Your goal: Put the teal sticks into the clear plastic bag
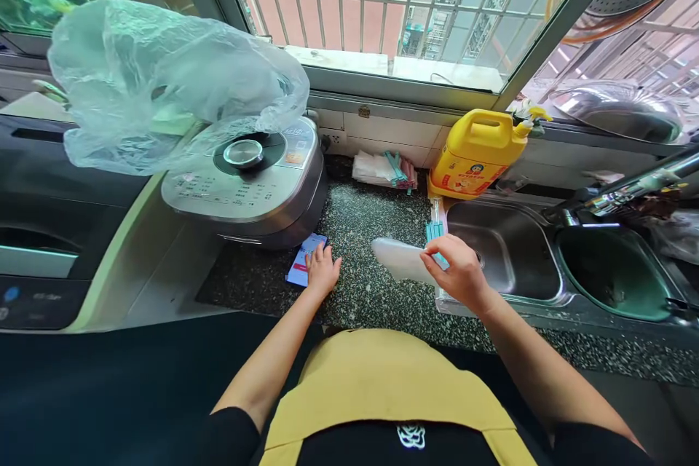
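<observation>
My right hand (456,271) pinches a thin, translucent whitish plastic sheet or bag (401,260) between thumb and fingertips, above the speckled countertop (371,218). Teal strips (435,231) show just behind that hand, at the sink's left edge; what they belong to is partly hidden. My left hand (323,273) rests with its fingers spread on the edge of a flat blue, white and red packet (300,266). The packet lies on the counter in front of the rice cooker (245,189). Nothing is gripped in that hand.
A large clear plastic bag (175,80) lies partly over the cooker. Folded plastic bags with teal and pink edges (385,170) lie by the wall. A yellow jug (475,153) stands behind the double sink (546,255); a green basin (611,273) fills its right bowl.
</observation>
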Demonstrator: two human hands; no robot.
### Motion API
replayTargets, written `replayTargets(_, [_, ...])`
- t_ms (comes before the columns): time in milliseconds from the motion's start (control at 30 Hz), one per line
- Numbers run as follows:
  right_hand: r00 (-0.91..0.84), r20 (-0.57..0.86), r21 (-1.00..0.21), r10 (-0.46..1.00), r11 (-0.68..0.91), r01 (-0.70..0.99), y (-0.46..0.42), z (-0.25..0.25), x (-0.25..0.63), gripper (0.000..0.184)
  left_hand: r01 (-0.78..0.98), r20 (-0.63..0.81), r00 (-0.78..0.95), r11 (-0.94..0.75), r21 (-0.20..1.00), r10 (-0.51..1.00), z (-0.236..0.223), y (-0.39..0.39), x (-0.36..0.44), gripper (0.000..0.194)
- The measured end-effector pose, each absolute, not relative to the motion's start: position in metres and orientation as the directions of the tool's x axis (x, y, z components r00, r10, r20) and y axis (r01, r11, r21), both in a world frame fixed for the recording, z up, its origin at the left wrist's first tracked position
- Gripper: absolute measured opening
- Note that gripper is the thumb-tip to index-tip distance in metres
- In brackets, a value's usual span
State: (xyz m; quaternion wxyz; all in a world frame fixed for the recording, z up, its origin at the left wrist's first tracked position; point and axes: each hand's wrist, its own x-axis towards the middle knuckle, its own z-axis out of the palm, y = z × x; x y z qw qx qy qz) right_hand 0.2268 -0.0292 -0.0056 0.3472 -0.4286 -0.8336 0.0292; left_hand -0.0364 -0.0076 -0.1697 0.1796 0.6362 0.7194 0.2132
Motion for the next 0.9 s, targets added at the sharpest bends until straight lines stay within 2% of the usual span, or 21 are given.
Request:
replayTargets(67, [-0.419, 0.540, -0.341, 0.730, 0.645, 0.684, -0.028, -0.006, 0.224, 0.014, 0.799, 0.114, -0.074, -0.009, 0.601, 0.991, -0.161, -0.008, -0.033, 0.028])
replayTargets(133, [-0.459, 0.513, -0.337, 0.725, 0.662, 0.670, -0.026, -0.005, 0.221, 0.014, 0.696, 0.315, 0.020, -0.239, 0.677, 0.949, -0.134, -0.009, -0.022, 0.029])
replayTargets(200, [-0.508, 0.479, -0.327, 0.715, 0.683, 0.653, -0.024, -0.002, 0.216, 0.014, 0.546, 0.484, 0.149, -0.480, 0.686, 0.862, -0.100, -0.011, -0.007, 0.030])
replayTargets(300, [-0.549, 0.453, -0.316, 0.703, 0.702, 0.638, -0.024, 0.002, 0.208, 0.015, 0.329, 0.541, 0.404, -0.669, 0.666, 0.737, -0.057, -0.013, 0.013, 0.022])
replayTargets(367, [-0.544, 0.448, -0.342, 0.710, 0.698, 0.629, -0.025, 0.005, 0.204, 0.014, 0.242, 0.526, 0.445, -0.663, 0.708, 0.724, -0.041, -0.013, 0.019, 0.014])
replayTargets(567, [-0.458, 0.454, -0.489, 0.764, 0.643, 0.589, -0.029, 0.008, 0.208, 0.013, 0.115, 0.406, 0.336, -0.465, 0.878, 0.850, -0.032, -0.014, 0.014, 0.015])
replayTargets(733, [-0.473, 0.449, -0.475, 0.758, 0.651, 0.592, -0.029, 0.009, 0.209, 0.016, 0.078, 0.348, 0.298, -0.386, 0.919, 0.889, -0.020, -0.017, 0.015, 0.015])
replayTargets(900, [-0.414, 0.418, -0.548, 0.808, 0.588, 0.595, -0.032, 0.009, 0.214, 0.016, -0.101, 0.270, 0.172, -0.256, 0.962, 0.947, -0.019, -0.018, 0.015, 0.021])
